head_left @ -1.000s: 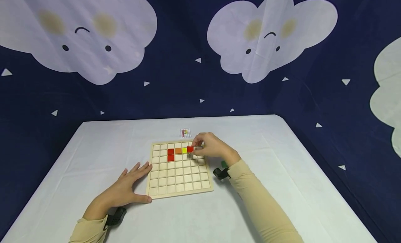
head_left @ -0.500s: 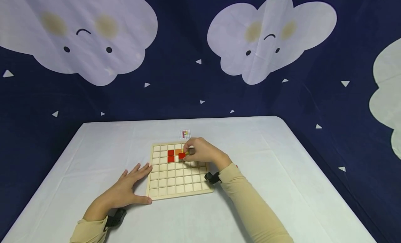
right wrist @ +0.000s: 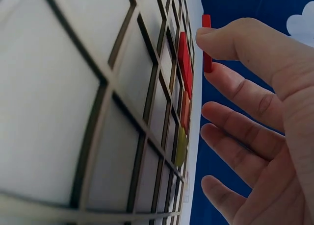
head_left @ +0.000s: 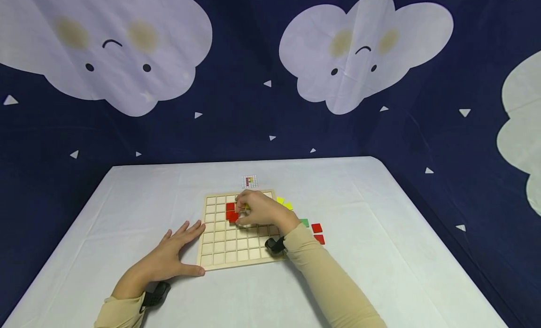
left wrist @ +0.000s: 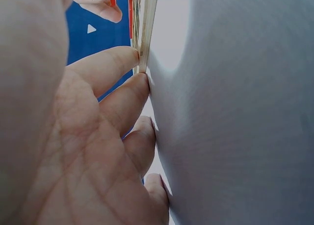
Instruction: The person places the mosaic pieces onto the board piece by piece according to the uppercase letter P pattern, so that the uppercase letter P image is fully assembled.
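Observation:
A wooden grid board lies on the white table. My left hand rests at its left side, thumb and fingertips against the edge and the fingers spread. Over the board, my right hand pinches a red square tile between thumb and index finger, apart from the grid surface. In the head view that tile overlaps the lower of two red tiles lying on the board. An orange tile and a yellow tile follow in the grid, mostly hidden by the hand in the head view.
Right of the board lie loose yellow tiles, a green tile partly behind the sleeve, and red tiles. A small printed grid card is behind the board. A dark blue cloud-patterned cloth hangs beyond the table.
My right hand has moved left and nearer over the board with the red tile, from beside the yellow tile to the red ones. The left hand stays put. Loose tiles at right are uncovered.

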Available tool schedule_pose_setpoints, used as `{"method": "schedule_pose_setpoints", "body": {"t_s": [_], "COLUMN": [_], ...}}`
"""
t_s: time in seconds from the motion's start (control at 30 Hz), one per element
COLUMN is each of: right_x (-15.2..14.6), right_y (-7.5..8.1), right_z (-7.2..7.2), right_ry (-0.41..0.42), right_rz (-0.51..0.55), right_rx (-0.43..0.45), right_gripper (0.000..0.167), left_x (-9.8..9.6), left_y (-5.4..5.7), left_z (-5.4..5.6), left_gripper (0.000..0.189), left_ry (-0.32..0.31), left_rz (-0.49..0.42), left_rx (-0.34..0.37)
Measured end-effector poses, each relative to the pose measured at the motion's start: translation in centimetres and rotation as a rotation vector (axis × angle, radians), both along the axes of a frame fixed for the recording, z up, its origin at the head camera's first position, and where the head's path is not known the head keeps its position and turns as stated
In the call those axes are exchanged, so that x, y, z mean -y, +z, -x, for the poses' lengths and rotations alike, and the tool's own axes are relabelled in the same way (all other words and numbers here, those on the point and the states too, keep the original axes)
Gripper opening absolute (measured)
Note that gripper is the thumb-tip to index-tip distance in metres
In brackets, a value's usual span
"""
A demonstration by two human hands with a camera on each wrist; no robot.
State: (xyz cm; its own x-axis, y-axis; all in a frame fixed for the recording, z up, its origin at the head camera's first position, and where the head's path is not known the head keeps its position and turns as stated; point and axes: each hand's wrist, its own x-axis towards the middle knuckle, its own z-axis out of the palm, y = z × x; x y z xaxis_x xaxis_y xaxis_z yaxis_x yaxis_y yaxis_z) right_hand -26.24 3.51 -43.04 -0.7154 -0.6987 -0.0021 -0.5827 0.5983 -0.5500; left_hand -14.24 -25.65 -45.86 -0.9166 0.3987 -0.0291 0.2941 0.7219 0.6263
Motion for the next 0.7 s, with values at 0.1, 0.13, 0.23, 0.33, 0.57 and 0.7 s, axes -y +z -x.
{"method": "schedule_pose_setpoints", "body": {"t_s": [0.1,0.13,0.23,0.33,0.57,0.7], "right_x": [0.36,0.47,0.73,0.87,1.0,1.09], "right_y": [-0.11,-0.14,-0.18,-0.25,-0.4,-0.42], "right_z": [-0.06,-0.08,-0.2,-0.33,-0.37,-0.3], "right_ry": [0.001,0.002,0.004,0.004,-0.002,0.006], "right_rz": [-0.01,-0.016,-0.037,-0.064,-0.102,-0.109], "right_rx": [-0.001,-0.003,0.001,-0.004,-0.034,-0.051], "right_gripper": [0.014,0.014,0.016,0.018,0.019,0.02], "left_x": [0.02,0.03,0.03,0.01,-0.04,0.0], "left_y": [-0.06,-0.07,-0.08,-0.03,0.17,0.17], "left_z": [0.01,0.01,-0.01,-0.06,-0.06,-0.03], "left_gripper": [0.116,0.116,0.116,0.115,0.116,0.117], "left_ry": [0.0,0.0,-0.001,-0.003,-0.002,-0.001], "left_rz": [0.002,0.003,0.004,0.001,-0.007,0.003], "left_rx": [0.0,-0.001,-0.003,0.002,0.017,0.018]}}
